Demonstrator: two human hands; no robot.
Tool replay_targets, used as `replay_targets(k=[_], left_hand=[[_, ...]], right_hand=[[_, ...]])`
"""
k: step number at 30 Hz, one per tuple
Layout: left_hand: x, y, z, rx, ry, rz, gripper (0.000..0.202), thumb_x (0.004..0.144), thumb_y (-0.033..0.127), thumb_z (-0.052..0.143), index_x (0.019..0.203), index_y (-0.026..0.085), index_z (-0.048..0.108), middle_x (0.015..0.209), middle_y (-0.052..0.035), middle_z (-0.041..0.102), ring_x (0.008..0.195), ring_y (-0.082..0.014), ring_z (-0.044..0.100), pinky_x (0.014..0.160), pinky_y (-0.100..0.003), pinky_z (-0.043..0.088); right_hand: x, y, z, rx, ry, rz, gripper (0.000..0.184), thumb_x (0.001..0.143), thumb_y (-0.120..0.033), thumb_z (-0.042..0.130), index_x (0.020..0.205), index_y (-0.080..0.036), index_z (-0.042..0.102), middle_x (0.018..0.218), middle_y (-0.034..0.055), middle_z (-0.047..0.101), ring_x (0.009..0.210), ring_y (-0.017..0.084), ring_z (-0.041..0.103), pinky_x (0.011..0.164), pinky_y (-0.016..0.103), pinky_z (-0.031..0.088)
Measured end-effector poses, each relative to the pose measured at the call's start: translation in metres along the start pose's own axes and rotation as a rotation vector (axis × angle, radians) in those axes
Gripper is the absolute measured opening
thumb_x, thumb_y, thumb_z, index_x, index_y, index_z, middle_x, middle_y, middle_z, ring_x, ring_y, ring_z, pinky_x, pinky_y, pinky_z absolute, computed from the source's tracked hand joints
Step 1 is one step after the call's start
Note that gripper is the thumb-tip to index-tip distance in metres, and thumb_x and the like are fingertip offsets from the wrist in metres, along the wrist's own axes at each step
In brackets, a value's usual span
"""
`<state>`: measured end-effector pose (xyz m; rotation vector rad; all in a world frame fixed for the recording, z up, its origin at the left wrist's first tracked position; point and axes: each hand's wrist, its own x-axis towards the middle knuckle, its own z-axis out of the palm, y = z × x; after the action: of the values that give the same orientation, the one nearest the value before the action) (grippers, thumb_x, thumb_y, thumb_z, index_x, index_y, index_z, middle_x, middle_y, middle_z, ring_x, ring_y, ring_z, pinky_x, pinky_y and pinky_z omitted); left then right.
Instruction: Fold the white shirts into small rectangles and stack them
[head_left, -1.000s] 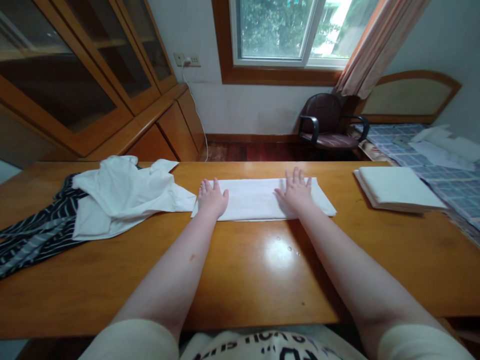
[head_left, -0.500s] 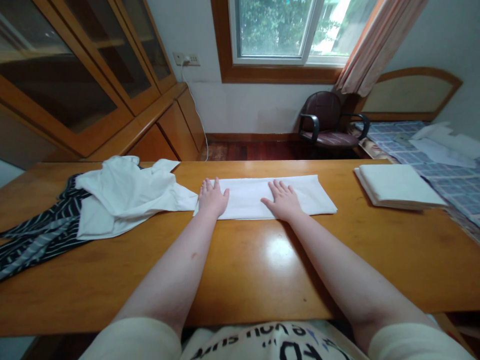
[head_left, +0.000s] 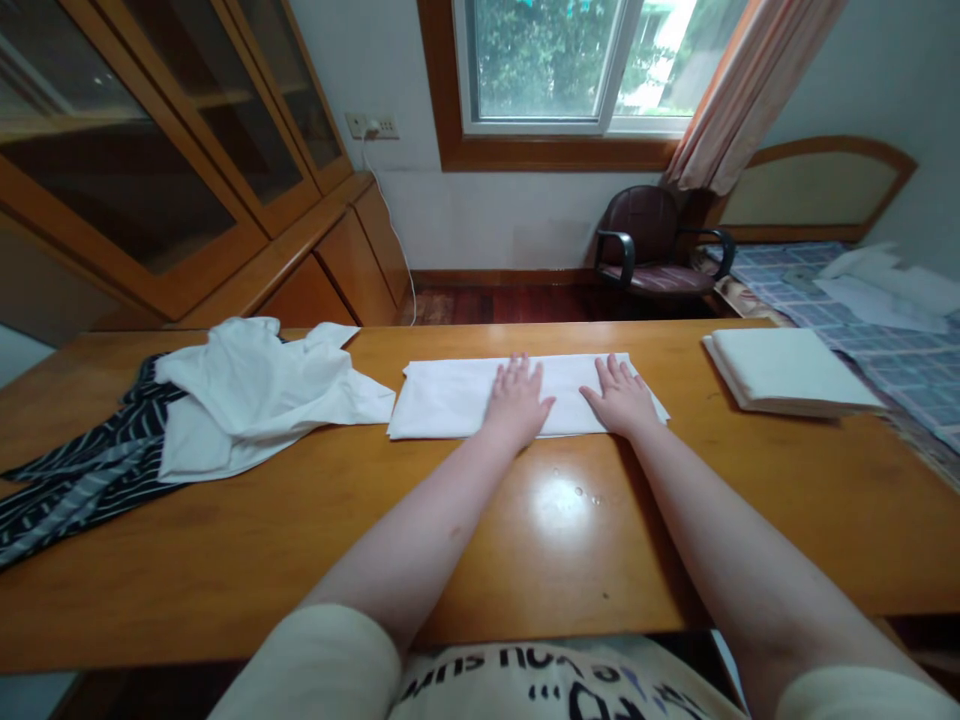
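Note:
A white cloth (head_left: pixel 442 398), folded into a long strip, lies flat on the wooden table (head_left: pixel 480 540). My left hand (head_left: pixel 516 400) presses flat on the middle of the strip, fingers stretched out. My right hand (head_left: pixel 621 396) lies flat on the strip's right end, fingers spread. Neither hand holds anything. The left half of the strip is uncovered.
A crumpled white garment (head_left: pixel 247 395) lies on a dark striped one (head_left: pixel 75 470) at the table's left. A folded white stack (head_left: pixel 787 370) sits at the right. Behind the table are a dark armchair (head_left: pixel 660 245), wooden cabinets (head_left: pixel 187 160) and a bed (head_left: pixel 862 300).
My left hand slid right from the strip's left end to its middle. My right hand, which had come towards the middle, went back out to the right end.

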<state>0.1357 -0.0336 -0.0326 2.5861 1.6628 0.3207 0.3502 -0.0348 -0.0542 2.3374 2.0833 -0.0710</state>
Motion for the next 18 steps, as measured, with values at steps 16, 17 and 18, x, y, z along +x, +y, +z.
replay_targets(k=[16, 17, 18], left_hand=[[-0.065, -0.121, -0.01, 0.064, -0.066, -0.336, 0.058, 0.094, 0.038, 0.032, 0.148, 0.016, 0.031, 0.155, -0.0129, 0.025, 0.143, -0.0304, 0.021, 0.114, -0.048, 0.02], [-0.069, -0.128, -0.012, 0.072, -0.059, -0.373, 0.059, 0.094, 0.037, 0.033, 0.148, 0.013, 0.03, 0.155, -0.0157, 0.025, 0.142, -0.0313, 0.022, 0.113, -0.048, 0.021], [-0.073, -0.133, -0.012, 0.073, -0.051, -0.411, 0.061, 0.094, 0.037, 0.033, 0.148, 0.009, 0.028, 0.154, -0.019, 0.025, 0.142, -0.0321, 0.022, 0.113, -0.048, 0.022]], right_hand=[[0.0, 0.004, -0.001, -0.015, 0.001, -0.017, 0.077, 0.091, -0.063, 0.019, 0.152, -0.017, 0.017, 0.159, 0.0101, 0.014, 0.143, 0.028, 0.018, 0.113, 0.045, 0.019], [0.0, 0.004, -0.001, -0.011, 0.002, -0.017, 0.077, 0.091, -0.063, 0.019, 0.152, -0.017, 0.017, 0.159, 0.0101, 0.014, 0.143, 0.028, 0.018, 0.113, 0.045, 0.019], [0.0, 0.004, -0.002, -0.008, 0.001, -0.017, 0.077, 0.091, -0.063, 0.02, 0.152, -0.017, 0.018, 0.159, 0.0101, 0.014, 0.143, 0.028, 0.018, 0.113, 0.045, 0.019]])
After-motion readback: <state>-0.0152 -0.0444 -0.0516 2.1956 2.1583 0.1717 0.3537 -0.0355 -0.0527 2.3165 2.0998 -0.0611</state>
